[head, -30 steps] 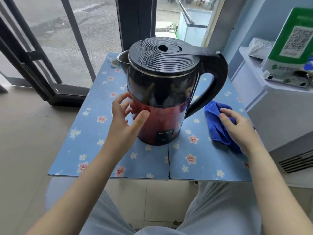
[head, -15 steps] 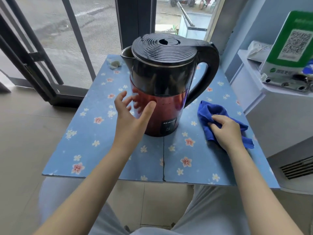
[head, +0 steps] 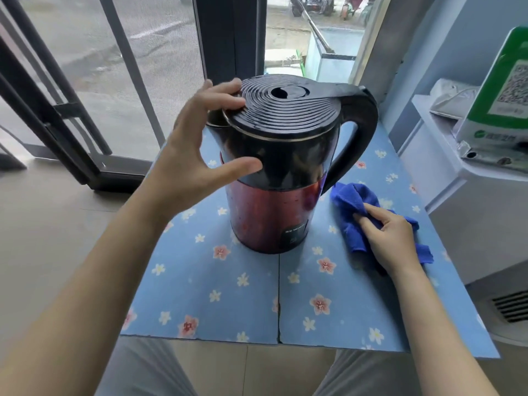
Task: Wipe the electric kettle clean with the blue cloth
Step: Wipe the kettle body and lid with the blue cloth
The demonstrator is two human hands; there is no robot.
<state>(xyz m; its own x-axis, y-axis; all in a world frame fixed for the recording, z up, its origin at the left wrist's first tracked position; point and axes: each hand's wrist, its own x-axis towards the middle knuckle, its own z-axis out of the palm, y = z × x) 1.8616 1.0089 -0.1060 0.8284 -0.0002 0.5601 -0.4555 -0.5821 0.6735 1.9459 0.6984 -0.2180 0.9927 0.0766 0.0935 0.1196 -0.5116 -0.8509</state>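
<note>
The electric kettle [head: 285, 178] stands upright in the middle of the small table, with a black ribbed lid, black upper body, red lower body and its black handle to the right. My left hand [head: 200, 155] is raised at the kettle's upper left, fingers spread, fingertips at the lid's left rim and thumb against the black body. The blue cloth [head: 354, 207] lies crumpled on the table to the right of the kettle. My right hand [head: 391, 241] rests on the cloth, fingers pinching its folds.
The table [head: 245, 304] has a blue flowered cover with a seam down the middle. A white cabinet [head: 468, 212] stands close at the right, with a green QR-code sign [head: 503, 92] on top. Glass doors with dark frames [head: 225, 38] are behind.
My left hand has risen from the kettle's red lower side to the lid's left rim. My right hand has settled on the blue cloth and closed its fingers on it.
</note>
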